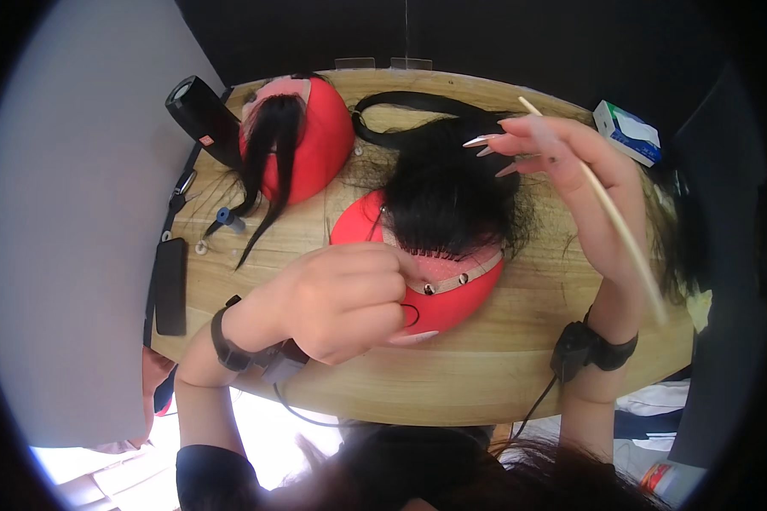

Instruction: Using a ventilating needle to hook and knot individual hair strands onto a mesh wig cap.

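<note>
A red wig block [454, 313] lies before me, with pink netting [438, 268] and a beige edging band held by round-headed pins [463, 278]. Long black hair [450, 185] is gathered over its far side, and a row of dark knotted strands lines the net. My left hand [345, 300] rests curled at the block's near left, its index finger at the net. A thin black loop [412, 313] shows by its fingers; what they grip is hidden. Raised over the right side of the hair, my right hand [569, 160] holds a slender pale stick [620, 236], fingers spread.
A second red block [319, 140] with black hair stands at the back left, beside a black cylindrical speaker [201, 118]. Leftward lie a blue spool [230, 219] and a black phone-like slab [170, 287]. A tissue box [626, 134] sits at the back right. Dark partitions border the wooden table [537, 358].
</note>
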Demonstrator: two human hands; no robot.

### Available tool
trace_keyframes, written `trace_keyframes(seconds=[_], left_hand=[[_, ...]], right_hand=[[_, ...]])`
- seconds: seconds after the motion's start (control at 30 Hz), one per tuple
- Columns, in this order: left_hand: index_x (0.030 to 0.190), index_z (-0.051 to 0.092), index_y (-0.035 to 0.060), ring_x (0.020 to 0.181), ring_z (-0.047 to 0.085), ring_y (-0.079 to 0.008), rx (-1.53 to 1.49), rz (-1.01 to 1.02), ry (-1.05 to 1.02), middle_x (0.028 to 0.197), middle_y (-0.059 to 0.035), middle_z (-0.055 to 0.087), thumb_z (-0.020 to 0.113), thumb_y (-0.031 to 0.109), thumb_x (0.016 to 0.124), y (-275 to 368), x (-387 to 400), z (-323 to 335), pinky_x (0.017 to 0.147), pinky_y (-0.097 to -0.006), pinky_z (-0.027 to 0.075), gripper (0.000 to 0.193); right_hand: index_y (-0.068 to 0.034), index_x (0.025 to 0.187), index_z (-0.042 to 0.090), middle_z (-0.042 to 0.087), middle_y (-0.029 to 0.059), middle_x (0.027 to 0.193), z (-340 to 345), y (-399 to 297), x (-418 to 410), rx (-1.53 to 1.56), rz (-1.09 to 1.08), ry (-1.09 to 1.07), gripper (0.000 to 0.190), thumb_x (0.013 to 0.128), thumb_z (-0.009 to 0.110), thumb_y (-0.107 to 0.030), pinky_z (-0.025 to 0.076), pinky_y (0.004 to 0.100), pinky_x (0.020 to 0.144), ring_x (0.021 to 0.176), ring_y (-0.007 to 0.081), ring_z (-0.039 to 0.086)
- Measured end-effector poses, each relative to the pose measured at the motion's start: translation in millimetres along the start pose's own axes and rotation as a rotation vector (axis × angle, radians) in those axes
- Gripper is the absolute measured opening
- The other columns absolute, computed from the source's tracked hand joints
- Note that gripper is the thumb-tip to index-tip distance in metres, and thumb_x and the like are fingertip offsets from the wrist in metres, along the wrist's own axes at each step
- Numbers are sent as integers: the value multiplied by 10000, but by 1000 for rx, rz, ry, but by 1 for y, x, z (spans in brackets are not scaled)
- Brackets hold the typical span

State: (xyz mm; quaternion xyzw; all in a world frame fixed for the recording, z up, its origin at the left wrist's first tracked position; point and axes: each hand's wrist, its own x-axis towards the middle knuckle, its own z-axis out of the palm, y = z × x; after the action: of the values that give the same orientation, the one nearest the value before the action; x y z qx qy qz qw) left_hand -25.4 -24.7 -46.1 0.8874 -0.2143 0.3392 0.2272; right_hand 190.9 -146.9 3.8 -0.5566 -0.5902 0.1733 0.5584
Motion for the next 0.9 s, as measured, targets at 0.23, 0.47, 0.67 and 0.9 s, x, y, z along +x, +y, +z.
trace_keyframes(seconds=[0.23,0.47,0.67,0.9], left_hand=[[580,444,4,530,465,-199,166,117,-70,583,-59,375,678,1,712,-11,-15,3,836,-449,583,268],[597,469,-11,521,448,-188,181,150,21,580,-57,365,642,-22,689,-19,-24,11,857,-460,577,197],[584,461,-9,520,452,-188,165,147,68,578,-55,370,632,-31,701,-20,-24,14,839,-454,586,208],[549,436,6,521,477,-188,154,94,122,574,-54,378,642,-6,741,-19,-27,17,803,-427,599,282]], right_hand=[[66,1045,668,636,140,879,-3,-6,-3,-61,-118,-136,732,1021,206,-502,495,297,674,763,197,618],[40,853,678,596,63,649,30,11,-10,295,107,-321,336,962,518,-234,464,234,529,563,111,587],[40,845,635,634,54,644,39,29,-10,514,290,-283,139,909,605,-80,455,191,476,550,73,597],[38,839,615,654,79,673,43,27,-14,430,290,-329,86,895,601,-26,489,193,490,550,80,614]])
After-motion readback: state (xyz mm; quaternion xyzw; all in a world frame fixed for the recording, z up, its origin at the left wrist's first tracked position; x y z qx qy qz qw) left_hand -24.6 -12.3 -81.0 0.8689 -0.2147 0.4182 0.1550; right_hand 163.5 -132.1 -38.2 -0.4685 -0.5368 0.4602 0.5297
